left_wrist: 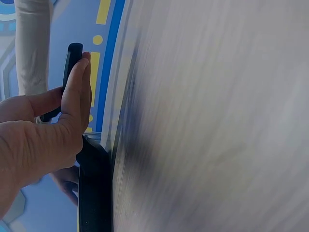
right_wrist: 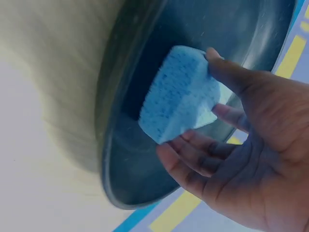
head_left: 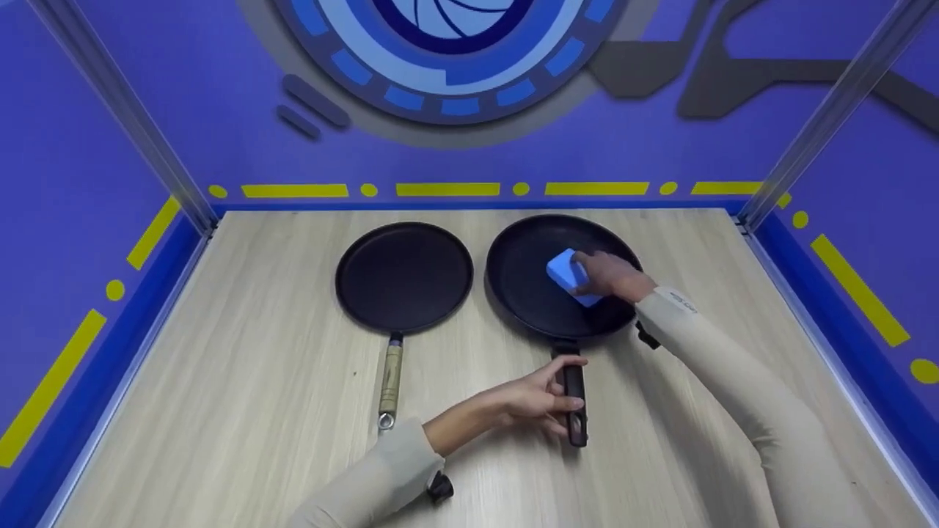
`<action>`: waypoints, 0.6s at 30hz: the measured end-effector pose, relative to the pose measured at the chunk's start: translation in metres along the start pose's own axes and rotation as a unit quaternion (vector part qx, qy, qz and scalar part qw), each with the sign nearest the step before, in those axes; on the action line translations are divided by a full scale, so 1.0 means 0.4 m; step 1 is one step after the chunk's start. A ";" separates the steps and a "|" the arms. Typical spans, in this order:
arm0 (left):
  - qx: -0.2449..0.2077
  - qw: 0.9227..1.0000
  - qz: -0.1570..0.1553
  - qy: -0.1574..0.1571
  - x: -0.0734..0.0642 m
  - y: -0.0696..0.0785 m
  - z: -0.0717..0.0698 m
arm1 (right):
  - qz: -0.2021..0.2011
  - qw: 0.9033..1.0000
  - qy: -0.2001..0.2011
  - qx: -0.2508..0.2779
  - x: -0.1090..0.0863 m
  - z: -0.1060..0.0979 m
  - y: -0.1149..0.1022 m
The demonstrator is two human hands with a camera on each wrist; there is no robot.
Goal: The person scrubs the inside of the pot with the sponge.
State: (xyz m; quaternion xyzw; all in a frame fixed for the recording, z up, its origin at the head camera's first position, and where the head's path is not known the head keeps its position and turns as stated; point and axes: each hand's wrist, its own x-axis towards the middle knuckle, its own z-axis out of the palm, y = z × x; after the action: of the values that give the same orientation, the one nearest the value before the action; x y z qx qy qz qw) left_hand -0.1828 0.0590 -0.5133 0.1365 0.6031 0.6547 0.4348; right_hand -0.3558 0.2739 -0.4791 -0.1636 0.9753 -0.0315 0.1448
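A deep black frying pan [head_left: 524,293] sits on the right half of the table, its black handle [head_left: 575,411] pointing toward me. My left hand [head_left: 535,400] grips that handle, thumb on one side and fingers on the other, as the left wrist view also shows. Inside the pan, my right hand [head_left: 612,275] pinches a light blue sponge [head_left: 568,271] between thumb and fingertips. Seen from the right wrist, the porous sponge [right_wrist: 178,92] is at the inner surface of the pan [right_wrist: 140,169]; whether it presses flat there is hard to tell.
A flatter black pan [head_left: 403,279] with a wooden handle [head_left: 391,378] lies to the left, a narrow gap from the frying pan. The pale wooden table [head_left: 242,352] is bounded by blue-purple panels [head_left: 220,147] at the back and sides.
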 end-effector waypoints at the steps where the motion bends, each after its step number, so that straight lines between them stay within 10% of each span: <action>1: -0.001 1.000 0.000 0.000 0.001 0.000 0.000 | -0.011 1.000 -0.002 -0.006 -0.007 0.001 -0.010; 10: 0.005 1.000 0.002 0.000 0.005 0.004 0.000 | -0.128 0.991 -0.006 -0.038 -0.037 0.018 -0.102; 18: 0.007 1.000 -0.003 0.004 0.004 0.002 0.001 | -0.144 0.989 0.010 -0.025 -0.045 0.026 -0.097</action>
State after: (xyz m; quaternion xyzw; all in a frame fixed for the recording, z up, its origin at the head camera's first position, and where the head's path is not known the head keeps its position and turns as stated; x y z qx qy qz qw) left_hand -0.1840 0.0606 -0.5131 0.1350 0.6096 0.6499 0.4334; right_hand -0.3244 0.2431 -0.4799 -0.3058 0.9434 -0.0292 0.1246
